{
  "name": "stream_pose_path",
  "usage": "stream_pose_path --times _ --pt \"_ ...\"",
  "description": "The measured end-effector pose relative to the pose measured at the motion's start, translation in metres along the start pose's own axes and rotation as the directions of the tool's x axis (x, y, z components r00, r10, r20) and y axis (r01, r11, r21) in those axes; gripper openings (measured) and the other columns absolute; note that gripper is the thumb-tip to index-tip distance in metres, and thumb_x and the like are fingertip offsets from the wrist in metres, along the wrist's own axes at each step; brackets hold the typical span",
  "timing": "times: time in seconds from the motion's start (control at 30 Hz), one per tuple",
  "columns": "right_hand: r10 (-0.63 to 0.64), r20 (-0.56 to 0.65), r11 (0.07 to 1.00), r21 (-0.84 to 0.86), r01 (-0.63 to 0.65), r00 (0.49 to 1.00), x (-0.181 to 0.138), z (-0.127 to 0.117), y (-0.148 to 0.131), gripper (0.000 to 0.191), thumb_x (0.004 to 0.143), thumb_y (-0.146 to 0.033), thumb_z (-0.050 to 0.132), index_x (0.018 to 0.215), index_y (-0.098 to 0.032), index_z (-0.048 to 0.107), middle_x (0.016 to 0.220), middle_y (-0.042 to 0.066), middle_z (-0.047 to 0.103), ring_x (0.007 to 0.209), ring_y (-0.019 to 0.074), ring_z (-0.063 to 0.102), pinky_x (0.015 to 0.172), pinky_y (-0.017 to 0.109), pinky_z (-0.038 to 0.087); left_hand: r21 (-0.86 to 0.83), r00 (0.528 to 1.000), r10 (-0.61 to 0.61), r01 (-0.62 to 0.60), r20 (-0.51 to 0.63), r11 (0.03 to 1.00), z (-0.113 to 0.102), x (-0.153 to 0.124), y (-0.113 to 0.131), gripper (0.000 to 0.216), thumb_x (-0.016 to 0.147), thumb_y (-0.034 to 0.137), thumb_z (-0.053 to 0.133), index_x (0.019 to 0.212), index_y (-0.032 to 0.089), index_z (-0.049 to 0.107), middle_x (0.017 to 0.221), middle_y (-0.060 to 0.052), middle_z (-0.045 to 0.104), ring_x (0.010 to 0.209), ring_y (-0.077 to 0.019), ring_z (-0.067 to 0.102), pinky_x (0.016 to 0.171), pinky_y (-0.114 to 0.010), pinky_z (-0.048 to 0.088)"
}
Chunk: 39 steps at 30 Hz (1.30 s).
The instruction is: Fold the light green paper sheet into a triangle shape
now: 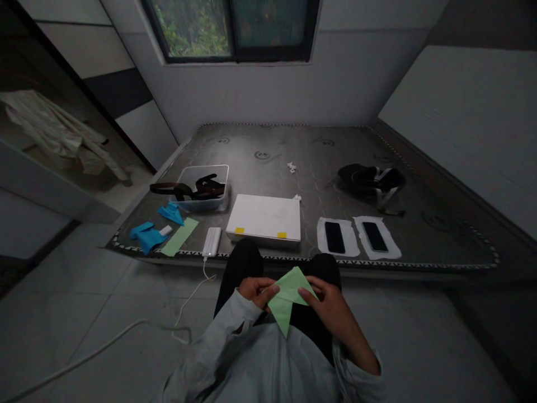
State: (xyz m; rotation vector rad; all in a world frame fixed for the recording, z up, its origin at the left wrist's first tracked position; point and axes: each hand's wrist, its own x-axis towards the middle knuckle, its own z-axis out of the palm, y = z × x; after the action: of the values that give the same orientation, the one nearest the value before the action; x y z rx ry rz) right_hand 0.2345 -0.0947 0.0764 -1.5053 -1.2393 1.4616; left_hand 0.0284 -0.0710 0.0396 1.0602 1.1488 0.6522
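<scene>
A folded light green paper with pointed corners sits over my lap, held between both hands. My left hand pinches its left edge with curled fingers. My right hand grips its right side, thumb and fingers pressed on the fold. Both hands are just in front of the mattress edge, above my dark trousers.
On the grey mattress lie a white board, a white power bank with a cable, two phones on white paper, blue folded papers, a green strip, a clear box with belts, and a dark garment.
</scene>
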Motion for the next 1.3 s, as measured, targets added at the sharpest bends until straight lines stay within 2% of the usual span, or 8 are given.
stream_pose_path --times 0.17,0.27,0.37,0.6,0.7,0.9,1.1,1.3 --pt "0.076 0.008 0.973 0.220 -0.076 0.997 0.003 -0.002 0.005 0.072 0.073 -0.048 0.071 0.134 -0.018 0.045 0.092 0.009 0.076 0.082 0.0253 0.072 0.077 0.040 0.056 0.031 0.995 0.056 -0.058 0.079 0.998 0.000 0.001 -0.007 0.054 0.074 0.057 0.063 0.102 0.012 0.070 0.057 -0.003 0.067 0.038 -0.0079 0.054 0.037 -0.016 0.043" --pt "0.043 0.052 0.965 0.257 -0.055 0.998 0.005 -0.001 0.006 0.050 0.076 -0.048 0.068 0.113 -0.015 0.062 0.089 0.010 0.076 0.081 0.0241 0.071 0.078 0.037 0.055 0.088 0.983 0.161 -0.168 0.082 0.982 -0.002 0.000 -0.002 0.055 0.080 0.054 0.058 0.118 0.015 0.060 0.051 0.002 0.064 0.035 -0.0086 0.055 0.035 -0.015 0.042" --pt "0.021 0.022 0.967 0.254 -0.026 1.000 0.006 -0.001 0.006 0.038 0.078 -0.048 0.066 0.098 -0.016 0.068 0.082 0.006 0.074 0.070 0.0193 0.068 0.063 0.029 0.055 0.134 0.960 0.241 -0.260 0.142 0.956 -0.005 -0.002 0.003 0.047 0.085 0.055 0.050 0.104 0.015 0.066 0.050 0.000 0.063 0.038 -0.0097 0.058 0.039 -0.015 0.045" --pt "0.045 -0.005 0.956 0.290 -0.042 0.999 0.007 -0.003 0.008 0.041 0.074 -0.050 0.068 0.097 -0.016 0.066 0.074 0.003 0.070 0.056 0.0127 0.058 0.042 0.020 0.048 0.267 0.873 0.416 -0.477 0.255 0.837 -0.024 0.003 0.003 0.054 0.056 0.046 0.082 0.101 0.018 0.072 0.075 -0.009 0.076 0.051 -0.0142 0.067 0.050 -0.019 0.052" --pt "0.047 -0.017 0.959 0.279 -0.041 0.999 0.008 -0.003 0.009 0.040 0.074 -0.050 0.068 0.097 -0.017 0.066 0.075 0.002 0.069 0.058 0.0133 0.059 0.044 0.020 0.048 0.309 0.907 0.412 -0.419 0.089 0.854 -0.020 0.006 0.005 0.027 0.067 0.043 0.074 0.080 0.020 0.075 0.080 -0.009 0.077 0.047 -0.0129 0.066 0.043 -0.018 0.050" --pt "0.014 -0.001 0.962 0.274 -0.013 1.000 0.006 0.000 0.004 0.035 0.079 -0.046 0.065 0.101 -0.020 0.062 0.085 0.003 0.071 0.064 0.0143 0.064 0.056 0.024 0.053 0.072 0.949 0.136 -0.121 -0.286 0.990 0.008 0.006 0.012 0.034 0.066 0.049 0.071 0.069 0.018 0.056 0.043 0.005 0.059 0.031 -0.0110 0.058 0.029 -0.013 0.037" --pt "-0.045 -0.005 0.988 0.148 0.045 0.999 0.005 0.003 -0.003 0.034 0.074 -0.039 0.070 0.101 -0.021 0.061 0.095 0.004 0.072 0.085 0.0193 0.067 0.074 0.028 0.052 -0.045 0.943 0.041 -0.059 -0.331 0.997 0.016 0.005 0.009 0.045 0.063 0.048 0.074 0.088 0.020 0.051 0.046 0.007 0.061 0.035 -0.0127 0.061 0.032 -0.014 0.042" --pt "-0.050 -0.155 0.980 -0.199 0.018 0.987 0.008 0.006 -0.005 0.030 0.077 -0.047 0.064 0.070 -0.018 0.065 0.064 0.000 0.066 0.061 0.0159 0.057 0.054 0.024 0.042 0.151 0.954 0.175 -0.141 -0.243 0.978 0.019 -0.002 0.014 0.041 0.072 0.047 0.067 0.099 0.016 0.062 0.051 0.002 0.067 0.043 -0.0135 0.067 0.037 -0.013 0.044"
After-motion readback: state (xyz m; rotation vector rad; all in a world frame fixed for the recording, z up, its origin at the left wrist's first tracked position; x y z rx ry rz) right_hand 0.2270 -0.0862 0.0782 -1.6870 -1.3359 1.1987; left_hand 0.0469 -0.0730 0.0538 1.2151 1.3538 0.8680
